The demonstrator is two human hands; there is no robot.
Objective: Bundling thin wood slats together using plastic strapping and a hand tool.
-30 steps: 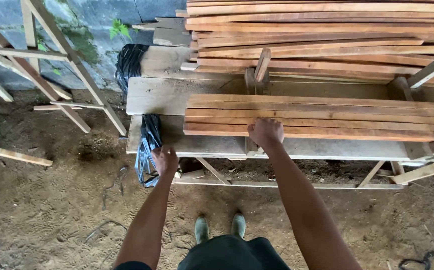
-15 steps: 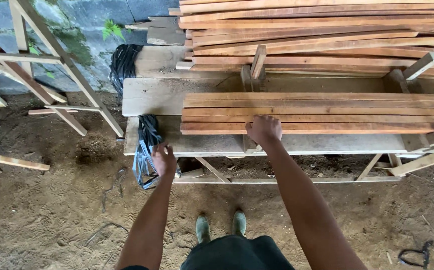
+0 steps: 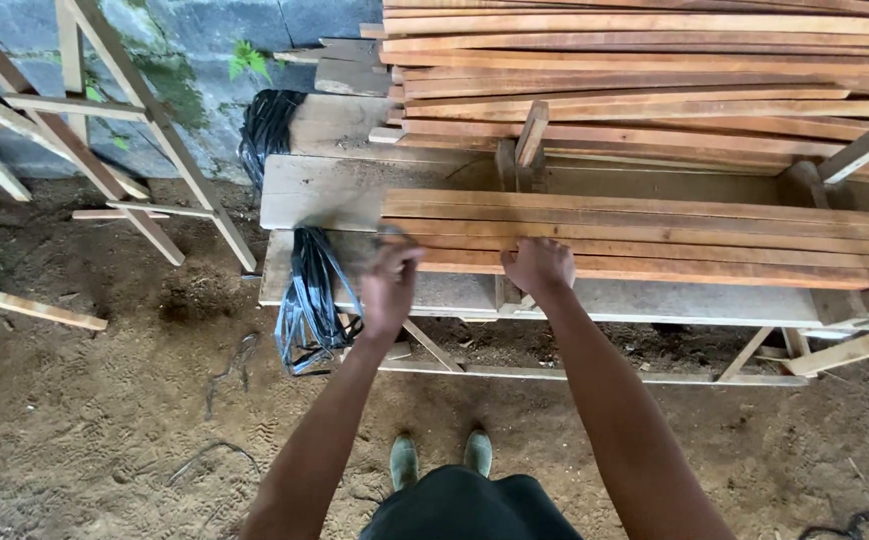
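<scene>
Both hands at frame ctr: left [image 3: 391, 285] & right [image 3: 539, 266] each w/ narrow grip on front slat [image 3: 654, 268]; lift level, clear of table [image 3: 454, 295].

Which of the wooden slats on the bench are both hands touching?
The front slat, the one nearest the person. The left hand and right hand rest on its near end; the others lie behind it.

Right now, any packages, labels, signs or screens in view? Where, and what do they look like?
None in view: no package, label, sign or screen.
Nearest to a bundle: black strapping loops, hanging off the left end of the grey workbench.
Reddish-brown wood slats: bare, lying lengthwise on the bench; left hand and right hand at their near edge.
</scene>
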